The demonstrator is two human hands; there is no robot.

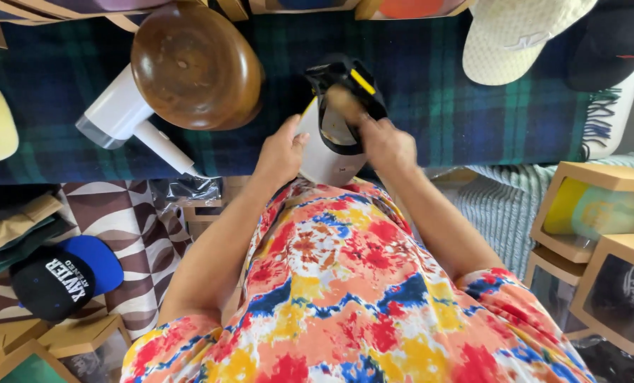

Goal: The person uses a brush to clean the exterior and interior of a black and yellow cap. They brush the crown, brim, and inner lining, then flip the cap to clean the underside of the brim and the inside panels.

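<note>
left hand (283,150) cups the white jug (324,159); right hand (382,142) grip clenched on its black top (341,81).

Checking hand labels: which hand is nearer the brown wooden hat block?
Left. The left hand rests on the white cap just right of the wooden hat block; the right hand is farther right, beyond the cap.

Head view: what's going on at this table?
A person in a bright tie-dye shirt stands at a table covered with a dark plaid blanket. The left hand steadies the side of a white appliance with a black and yellow top, and the right hand grips that top. Beside it sit a wooden hat block and a white handheld steamer. Caps lie around the edges.
</note>
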